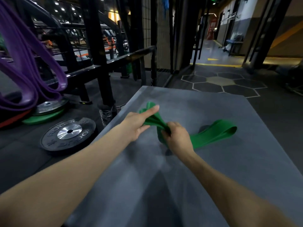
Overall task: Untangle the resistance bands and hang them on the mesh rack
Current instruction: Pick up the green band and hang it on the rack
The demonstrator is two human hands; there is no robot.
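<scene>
Two bare hands work a green band (pixel 211 135) above a grey platform (pixel 205 177). The right hand (pixel 177 137) is closed in a fist around the bunched middle of the band; the left hand (pixel 137 123) pinches the folds just beside it, forefinger extended. One loop trails to the right and rests on the platform. Purple bands (pixel 24 66) hang at upper left, above black weight plates (pixel 68 133) on the floor. A mesh rack (pixel 147 18) stands beyond the platform.
</scene>
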